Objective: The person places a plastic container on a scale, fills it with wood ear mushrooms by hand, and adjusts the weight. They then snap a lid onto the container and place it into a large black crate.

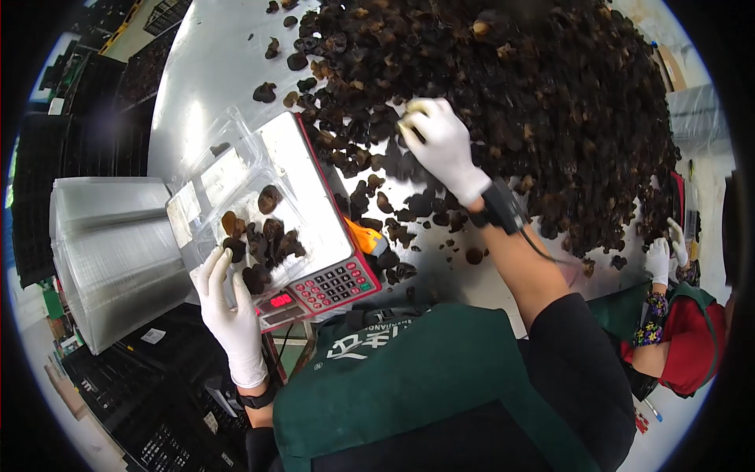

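Observation:
My right hand (440, 145), in a white glove, is over the near left part of a big heap of dark wood ear mushrooms (511, 94). Its fingers are curled in, and what they hold, if anything, is hidden. A red digital scale (334, 287) stands to the left with a clear plastic tray (295, 212) on its pan. Several wood ear mushrooms (271, 236) lie in that tray. My left hand (228, 322), also gloved, rests at the tray's near left edge, its fingers stretched out and apart beside the mushrooms.
Nested clear plastic trays (110, 252) are stacked left of the scale. An orange-handled object (366, 236) lies beside the scale. Loose mushrooms are scattered over the metal table (212, 63). Black crates (157, 401) stand lower left. A co-worker's gloved hands (664, 256) are at the far right.

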A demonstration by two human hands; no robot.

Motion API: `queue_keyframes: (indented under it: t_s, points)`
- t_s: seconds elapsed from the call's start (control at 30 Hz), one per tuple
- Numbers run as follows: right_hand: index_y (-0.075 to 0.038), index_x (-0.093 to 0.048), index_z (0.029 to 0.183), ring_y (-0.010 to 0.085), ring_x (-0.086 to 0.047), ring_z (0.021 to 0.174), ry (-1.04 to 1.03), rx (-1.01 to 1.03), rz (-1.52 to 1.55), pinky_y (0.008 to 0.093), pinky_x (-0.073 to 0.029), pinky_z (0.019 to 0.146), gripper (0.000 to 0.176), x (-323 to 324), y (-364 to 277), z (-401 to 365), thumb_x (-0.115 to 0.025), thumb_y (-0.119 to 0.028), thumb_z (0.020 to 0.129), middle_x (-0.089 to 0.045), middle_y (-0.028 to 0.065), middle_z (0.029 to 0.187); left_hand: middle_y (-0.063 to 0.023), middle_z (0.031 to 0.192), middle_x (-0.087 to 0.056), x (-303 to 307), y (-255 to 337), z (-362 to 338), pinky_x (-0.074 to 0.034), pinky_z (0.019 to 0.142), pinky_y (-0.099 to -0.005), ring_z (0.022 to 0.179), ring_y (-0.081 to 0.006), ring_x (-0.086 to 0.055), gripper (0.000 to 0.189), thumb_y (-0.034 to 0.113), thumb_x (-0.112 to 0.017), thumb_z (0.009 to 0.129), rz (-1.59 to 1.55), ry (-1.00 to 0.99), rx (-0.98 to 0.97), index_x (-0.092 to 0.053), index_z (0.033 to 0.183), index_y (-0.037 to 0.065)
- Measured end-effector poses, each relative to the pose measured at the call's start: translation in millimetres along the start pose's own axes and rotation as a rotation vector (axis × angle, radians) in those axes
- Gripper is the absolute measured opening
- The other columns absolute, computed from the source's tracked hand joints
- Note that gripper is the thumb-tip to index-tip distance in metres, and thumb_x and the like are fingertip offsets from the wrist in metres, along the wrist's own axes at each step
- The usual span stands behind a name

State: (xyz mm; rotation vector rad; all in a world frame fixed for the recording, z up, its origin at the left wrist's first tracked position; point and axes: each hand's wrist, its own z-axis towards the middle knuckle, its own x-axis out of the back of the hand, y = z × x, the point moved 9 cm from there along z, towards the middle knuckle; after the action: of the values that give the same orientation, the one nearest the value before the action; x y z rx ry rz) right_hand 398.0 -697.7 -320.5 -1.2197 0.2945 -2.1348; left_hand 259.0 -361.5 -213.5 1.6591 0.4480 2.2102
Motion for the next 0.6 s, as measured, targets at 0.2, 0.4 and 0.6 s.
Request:
queue_keyframes:
  t_s: [0.2,0.4,0.6]
  points:
    - [-0.012,-0.062,0.12,0.0298,-0.056,0.112,-0.061,-0.054,0.014,0.0414,-0.045,0.097,0.049,36.7,-1.1,-42.6,-0.081,-0.021,0.075,-0.061,0.008,0.125,-0.0135,0.12,-0.066,0.0,-2.2,1.1,-0.048,0.096,-0.0364,0.109,-0.0294,-0.062,0.035,-0.013,-0.06,0.086,-0.04,0.055,-0.013,-0.066,0.117,0.001]
    - [-0.016,-0.043,0.149,0.0329,-0.042,0.133,-0.176,-0.161,-0.07,0.0464,-0.033,0.112,0.093,41.0,-0.8,-39.1,-0.085,-0.042,0.069,-0.045,0.0129,0.147,-0.0136,0.12,-0.065,3.2,0.5,4.2,-0.049,0.096,-0.0359,0.109,-0.0284,-0.062,0.035,-0.013,-0.059,0.086,-0.058,0.079,-0.027,-0.066,0.118,0.001]
    - [-0.035,-0.038,0.152,0.0365,-0.027,0.146,-0.43,-0.066,-0.145,0.0598,-0.027,0.113,0.098,5.1,-18.1,-27.2,-0.079,-0.06,0.067,-0.027,0.0147,0.161,-0.0138,0.12,-0.065,0.5,1.1,1.7,-0.048,0.097,-0.0362,0.111,-0.029,-0.061,0.036,-0.013,-0.06,0.086,-0.064,0.07,-0.029,-0.066,0.119,0.001]
